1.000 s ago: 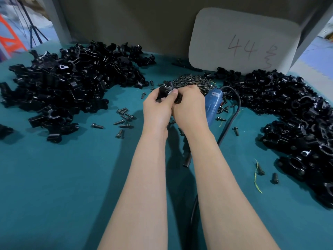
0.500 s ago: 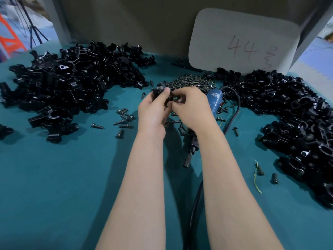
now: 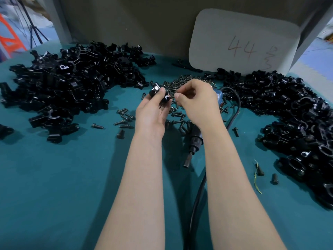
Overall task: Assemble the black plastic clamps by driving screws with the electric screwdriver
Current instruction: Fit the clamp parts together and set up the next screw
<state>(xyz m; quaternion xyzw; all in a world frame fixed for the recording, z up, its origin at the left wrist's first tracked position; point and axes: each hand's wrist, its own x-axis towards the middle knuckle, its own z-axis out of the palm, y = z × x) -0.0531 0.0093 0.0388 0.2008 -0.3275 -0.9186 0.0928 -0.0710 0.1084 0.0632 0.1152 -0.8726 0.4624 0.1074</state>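
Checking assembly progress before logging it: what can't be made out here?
Head view: screw pinched by the right hand, mostly hidden by its fingers; whether it has entered the clamp in the left hand is unclear.
Electric screwdriver: middle hidden under the right wrist.
Right clamp pile: cut off by the frame edge.
Card: scribble beside "44" unreadable.

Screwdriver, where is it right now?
In the head view the electric screwdriver lies on the teal table, partly under the right hand, just right of centre, its black tip pointing toward the person, loose screws beside it.
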